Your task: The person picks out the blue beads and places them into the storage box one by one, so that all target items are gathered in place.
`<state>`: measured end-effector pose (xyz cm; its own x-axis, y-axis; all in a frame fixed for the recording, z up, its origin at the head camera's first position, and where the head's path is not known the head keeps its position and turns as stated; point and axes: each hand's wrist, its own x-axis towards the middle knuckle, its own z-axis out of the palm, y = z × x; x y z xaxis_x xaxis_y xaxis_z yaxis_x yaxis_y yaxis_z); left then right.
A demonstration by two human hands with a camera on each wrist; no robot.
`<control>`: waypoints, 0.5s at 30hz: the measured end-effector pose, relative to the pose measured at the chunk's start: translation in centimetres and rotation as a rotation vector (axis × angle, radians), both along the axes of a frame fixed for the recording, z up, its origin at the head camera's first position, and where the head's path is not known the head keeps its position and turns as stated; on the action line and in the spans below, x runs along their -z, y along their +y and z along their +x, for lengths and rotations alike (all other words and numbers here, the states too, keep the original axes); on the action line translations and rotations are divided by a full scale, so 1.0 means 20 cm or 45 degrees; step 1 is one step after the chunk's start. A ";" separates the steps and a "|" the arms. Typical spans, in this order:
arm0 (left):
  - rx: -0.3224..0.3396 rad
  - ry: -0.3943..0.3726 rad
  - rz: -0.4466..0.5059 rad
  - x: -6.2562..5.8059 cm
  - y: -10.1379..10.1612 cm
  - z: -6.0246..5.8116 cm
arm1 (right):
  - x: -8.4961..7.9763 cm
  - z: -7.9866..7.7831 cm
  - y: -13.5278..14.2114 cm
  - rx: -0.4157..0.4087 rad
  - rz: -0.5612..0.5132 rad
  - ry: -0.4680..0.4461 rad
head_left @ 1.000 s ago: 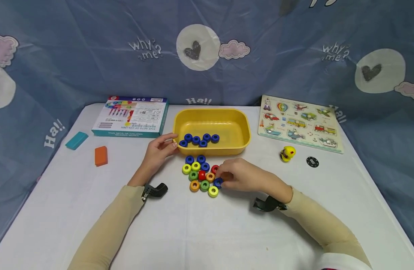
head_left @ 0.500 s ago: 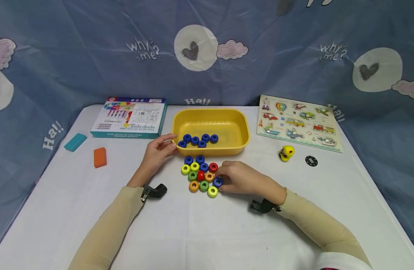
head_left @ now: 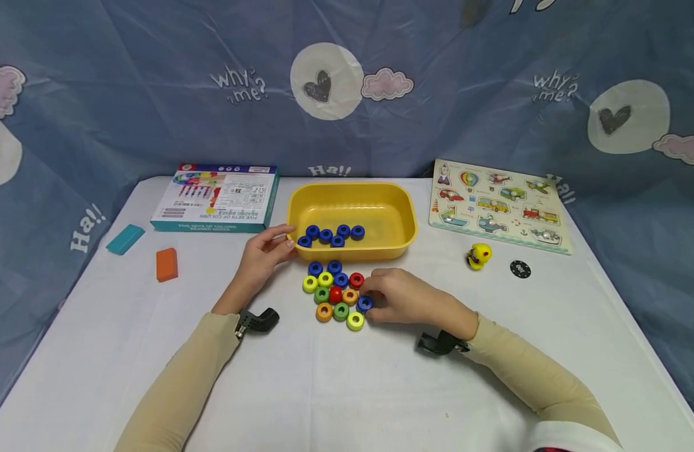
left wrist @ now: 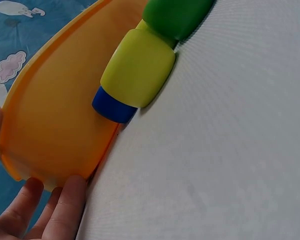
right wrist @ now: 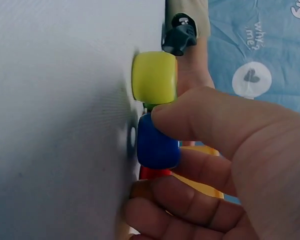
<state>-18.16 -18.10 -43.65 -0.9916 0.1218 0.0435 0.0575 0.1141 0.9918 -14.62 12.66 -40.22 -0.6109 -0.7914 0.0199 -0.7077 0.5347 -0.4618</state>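
In the head view my left hand [head_left: 264,254] holds the left end of a yellow tray [head_left: 380,253], fingertips at its rim and end wall. Several blue beads [head_left: 325,236] lie inside the tray, toward its near left. In front of it sits a cluster of ring-shaped beads in blue, yellow, green, orange and red [head_left: 335,294]. At the cluster's right edge my right hand [head_left: 406,296] pinches a blue bead [right wrist: 159,142] between thumb and index finger. Right beside that bead is a yellow bead [right wrist: 154,77], and a red bead [right wrist: 155,173] shows behind it.
A boxed bead set [head_left: 215,199] lies at the back left, near a teal block [head_left: 125,240] and an orange block [head_left: 166,265]. Toward the right are a picture puzzle board [head_left: 499,207], a yellow toy duck [head_left: 479,256] and a black round chip [head_left: 520,269].
My right hand has shifted slightly at the blue bead, and the red bead beside it shows more fully. My left hand stays at the tray; the whole view has drifted a little.
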 end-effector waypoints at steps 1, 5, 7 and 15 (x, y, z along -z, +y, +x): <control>-0.001 0.002 0.000 0.00 0.00 0.00 | -0.01 0.00 0.00 0.000 -0.013 -0.009; 0.003 0.000 0.002 0.00 0.00 0.00 | -0.06 -0.04 0.02 0.027 -0.145 -0.021; 0.004 0.000 0.008 0.01 0.00 0.00 | -0.11 -0.06 0.04 0.055 -0.245 0.002; 0.001 0.000 0.002 0.01 -0.01 0.00 | -0.22 -0.30 0.06 0.243 -0.370 0.091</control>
